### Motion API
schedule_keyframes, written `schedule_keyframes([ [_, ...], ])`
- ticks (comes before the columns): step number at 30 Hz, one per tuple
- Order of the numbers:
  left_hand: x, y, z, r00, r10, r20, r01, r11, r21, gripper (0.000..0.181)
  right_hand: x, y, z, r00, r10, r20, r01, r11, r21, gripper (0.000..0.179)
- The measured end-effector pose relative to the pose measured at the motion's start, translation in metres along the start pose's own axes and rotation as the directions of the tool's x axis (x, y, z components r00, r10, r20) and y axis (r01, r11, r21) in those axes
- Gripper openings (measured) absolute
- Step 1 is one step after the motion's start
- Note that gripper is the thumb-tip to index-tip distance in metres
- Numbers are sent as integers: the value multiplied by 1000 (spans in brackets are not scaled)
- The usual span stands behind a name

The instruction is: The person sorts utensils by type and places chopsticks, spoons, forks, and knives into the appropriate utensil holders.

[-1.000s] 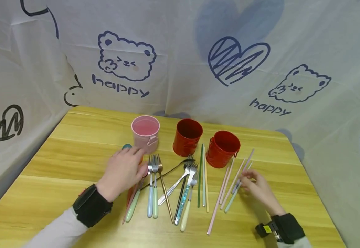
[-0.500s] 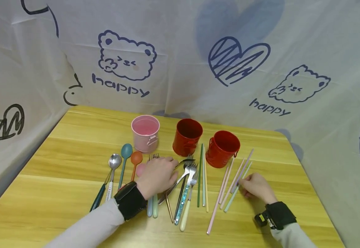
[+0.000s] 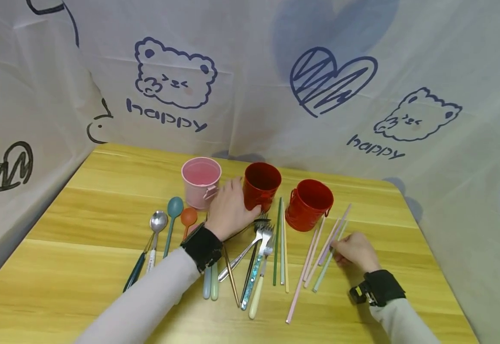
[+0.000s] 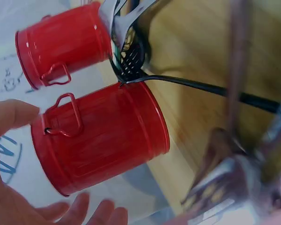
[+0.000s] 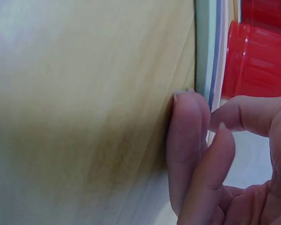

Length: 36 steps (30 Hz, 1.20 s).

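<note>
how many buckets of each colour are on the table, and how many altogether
Pink: 1, the left bucket
Red: 2, the middle bucket and the right bucket
Total: 3

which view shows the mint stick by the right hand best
Head view: the mint stick shows nearly end to end. Right wrist shows only a section, cut off at the top, hidden lower down by the right hand. Left wrist shows none of it.
</note>
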<state>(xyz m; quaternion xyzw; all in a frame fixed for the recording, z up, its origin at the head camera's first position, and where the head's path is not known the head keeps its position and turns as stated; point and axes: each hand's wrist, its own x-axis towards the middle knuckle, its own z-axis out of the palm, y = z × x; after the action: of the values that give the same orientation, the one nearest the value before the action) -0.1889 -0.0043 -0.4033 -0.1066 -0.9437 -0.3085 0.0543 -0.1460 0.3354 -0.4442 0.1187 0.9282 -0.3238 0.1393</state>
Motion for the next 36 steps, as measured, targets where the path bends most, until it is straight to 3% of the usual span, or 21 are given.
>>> schedule_keyframes([
  [5, 21, 4, 6, 998, -64, 9, 64, 982, -180, 101, 3, -2, -2, 1000, 29, -6, -29, 1000, 13, 35],
  [11, 36, 6, 17, 995, -100, 6, 97, 943, -317, 108, 5, -7, -5, 999, 43, -30, -47, 986, -161, 37],
  [16, 46, 7, 26, 991, -130, 13, 126, 925, -360, 107, 10, -11, -5, 997, 66, -26, -70, 977, -200, 37],
  [22, 53, 9, 32, 989, -149, 10, 141, 909, -392, 103, 18, -18, -4, 999, 51, 2, -50, 984, -173, 38],
  [28, 55, 4, 34, 991, -132, 16, 125, 886, -447, 90, 21, -18, -4, 998, 65, 14, -63, 988, -139, 34],
  [36, 54, -2, 32, 987, -152, 51, 158, 878, -452, 89, 24, -16, -5, 996, 86, 28, -82, 990, -118, 35],
])
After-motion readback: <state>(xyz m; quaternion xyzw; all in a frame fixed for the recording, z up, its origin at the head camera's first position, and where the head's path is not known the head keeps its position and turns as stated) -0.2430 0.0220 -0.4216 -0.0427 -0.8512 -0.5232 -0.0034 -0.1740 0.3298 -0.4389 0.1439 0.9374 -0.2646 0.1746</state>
